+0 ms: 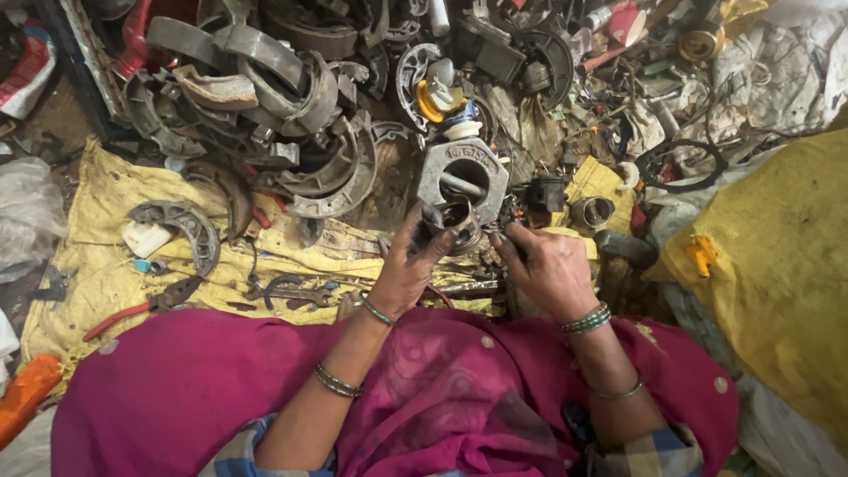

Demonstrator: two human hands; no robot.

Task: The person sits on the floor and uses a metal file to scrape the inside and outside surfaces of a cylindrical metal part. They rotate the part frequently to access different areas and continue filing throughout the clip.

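Down near the middle, the left hand [408, 265] grips a small round metal part [455, 221], the right hand [546, 265] pinching at its right edge, brake shoes [291, 132] heaped beyond.

Magenta garment [424, 389]; blue-and-white checked sleeves [649, 455]. Green bangles [585, 321]. Yellow woven sacking [106, 256], oil-stained. Grey brake shoes [265, 106]. Red-handled pliers [141, 309]. Silver-grey metal housing [462, 177]. Orange plastic piece [26, 393].

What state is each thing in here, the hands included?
left hand: gripping a small round metal part
right hand: fingertips at that part's edge
square metal housing: lying flat, bore facing up
pliers: lying unused on the yellow sacking
brake shoes: heaped loosely
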